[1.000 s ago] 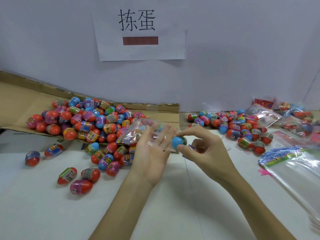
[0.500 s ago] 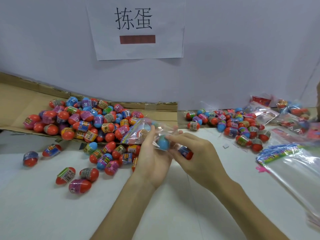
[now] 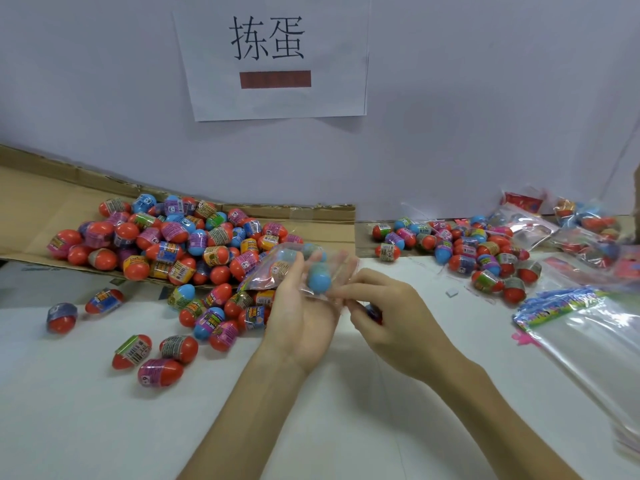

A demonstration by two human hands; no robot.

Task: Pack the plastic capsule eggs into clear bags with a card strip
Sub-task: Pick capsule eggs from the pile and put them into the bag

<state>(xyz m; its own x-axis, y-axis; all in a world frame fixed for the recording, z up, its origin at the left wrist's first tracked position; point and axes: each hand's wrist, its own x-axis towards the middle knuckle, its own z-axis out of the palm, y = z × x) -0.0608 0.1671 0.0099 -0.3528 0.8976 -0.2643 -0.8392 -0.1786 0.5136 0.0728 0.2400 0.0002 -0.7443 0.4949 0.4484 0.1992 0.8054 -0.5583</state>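
I have the left grip (image 3: 301, 320) palm-up above the desk (image 3: 104, 427), thumb and fingers clasped round a clear bag (image 3: 273, 271) so that its mouth faces right, toward the other hand. A blue-topped capsule egg (image 3: 318, 280) sits just inside that mouth, and at least one more lies deeper in, blurred behind the film. The right grip (image 3: 388, 317) is at the opening, with its fingertips against the bag's edge. Its curled fingers clasp a second egg (image 3: 374, 311), of which only a sliver shows, and I judge this one is queued to go in next. The loose egg heap (image 3: 173, 237) lies on flattened cardboard (image 3: 41, 202) just left of the bag, within easy reach for refills. The empty bags (image 3: 595, 351) with their card strips (image 3: 557, 303) wait at the right, and the packed bags (image 3: 526, 226) sit out of the way at the back right.
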